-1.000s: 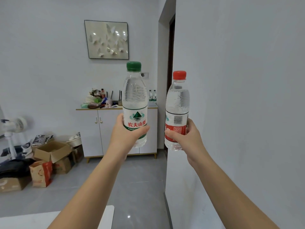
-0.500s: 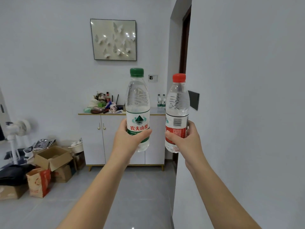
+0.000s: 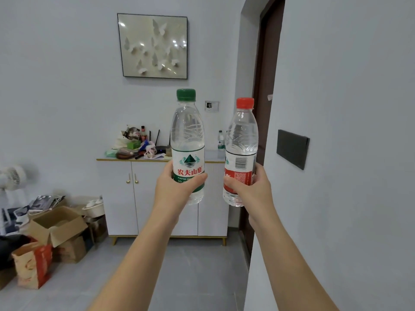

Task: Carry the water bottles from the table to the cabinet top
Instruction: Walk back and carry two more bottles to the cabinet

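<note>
My left hand (image 3: 174,189) grips a clear water bottle with a green cap (image 3: 187,140), held upright at arm's length. My right hand (image 3: 253,189) grips a second clear bottle with a red cap and red label (image 3: 241,140), also upright. Ahead, against the far wall, stands the white cabinet (image 3: 143,198) with a gold-edged top. A small water bottle (image 3: 221,140) stands on the right part of its top, partly hidden behind the red-capped bottle. The table is out of view.
Clutter (image 3: 137,144) covers the left part of the cabinet top. Open cardboard boxes (image 3: 56,225) and a paper bag (image 3: 33,263) lie on the floor at left, near a white fan (image 3: 13,178). A wall (image 3: 348,198) with a dark panel (image 3: 292,148) runs close on my right.
I have come closer to the cabinet, which looks larger. The white table edge at the bottom has dropped out of view. Both hands still hold their bottles upright.
</note>
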### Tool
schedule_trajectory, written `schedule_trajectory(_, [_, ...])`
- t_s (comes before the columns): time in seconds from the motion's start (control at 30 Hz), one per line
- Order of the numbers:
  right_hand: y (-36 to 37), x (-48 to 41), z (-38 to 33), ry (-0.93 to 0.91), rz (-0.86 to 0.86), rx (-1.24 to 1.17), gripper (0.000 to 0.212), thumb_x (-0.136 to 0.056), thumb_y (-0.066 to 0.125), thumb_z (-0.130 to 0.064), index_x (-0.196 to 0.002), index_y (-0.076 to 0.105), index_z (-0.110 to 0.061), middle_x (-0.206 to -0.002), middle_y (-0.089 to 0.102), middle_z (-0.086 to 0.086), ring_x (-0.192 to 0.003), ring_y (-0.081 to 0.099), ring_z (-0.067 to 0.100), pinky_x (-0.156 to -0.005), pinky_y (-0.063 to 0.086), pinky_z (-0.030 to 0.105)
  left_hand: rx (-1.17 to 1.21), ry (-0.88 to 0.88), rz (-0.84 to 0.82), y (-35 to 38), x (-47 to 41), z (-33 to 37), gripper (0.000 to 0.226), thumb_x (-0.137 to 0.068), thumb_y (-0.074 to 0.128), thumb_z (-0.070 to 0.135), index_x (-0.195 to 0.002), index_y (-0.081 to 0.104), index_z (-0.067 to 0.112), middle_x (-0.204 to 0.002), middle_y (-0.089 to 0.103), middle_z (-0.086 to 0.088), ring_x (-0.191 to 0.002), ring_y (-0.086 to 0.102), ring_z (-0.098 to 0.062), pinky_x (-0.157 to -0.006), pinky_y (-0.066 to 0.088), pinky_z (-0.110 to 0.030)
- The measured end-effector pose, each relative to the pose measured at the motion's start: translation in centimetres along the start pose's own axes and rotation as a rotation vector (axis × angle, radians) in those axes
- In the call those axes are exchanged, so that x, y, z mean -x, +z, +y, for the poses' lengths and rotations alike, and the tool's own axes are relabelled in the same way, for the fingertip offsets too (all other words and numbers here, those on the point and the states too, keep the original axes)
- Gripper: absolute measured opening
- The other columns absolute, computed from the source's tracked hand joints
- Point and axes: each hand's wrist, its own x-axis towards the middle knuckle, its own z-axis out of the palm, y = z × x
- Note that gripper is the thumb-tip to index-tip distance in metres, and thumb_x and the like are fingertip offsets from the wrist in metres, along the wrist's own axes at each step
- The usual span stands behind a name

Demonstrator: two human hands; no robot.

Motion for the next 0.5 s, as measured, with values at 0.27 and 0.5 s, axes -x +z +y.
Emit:
schedule_trajectory(0.27, [5.8, -11.3, 4.7, -0.042, 0.055, 0.021, 0.055, -0.077, 0.08, -0.008, -0.115, 0.051, -0.036, -0.104, 0.062, -0.019, -0.091, 0.063, -0.002, -0.066, 0.051, 0.014, 0.071, 0.028, -0.05, -1.5, -14.1, -5.3, 0.042, -0.073, 0.081, 0.007, -0.1, 0.059, 0.03, -0.097, 0.069, 0.009, -0.088, 0.066, -0.004, -0.061, 0.05, -0.013])
schedule_trajectory(0.5, [10.3, -20.7, 8.4, -0.048, 0.091, 0.058, 0.059, -0.077, 0.08, -0.009, -0.122, 0.049, -0.032, -0.107, 0.062, -0.016, -0.094, 0.063, 0.0, -0.07, 0.051, 0.016, 0.064, 0.03, -0.098, -2.0, -25.6, -9.8, 0.047, -0.07, 0.083, 0.01, -0.109, 0.06, 0.026, -0.1, 0.071, 0.007, -0.093, 0.067, -0.011, -0.073, 0.052, -0.024])
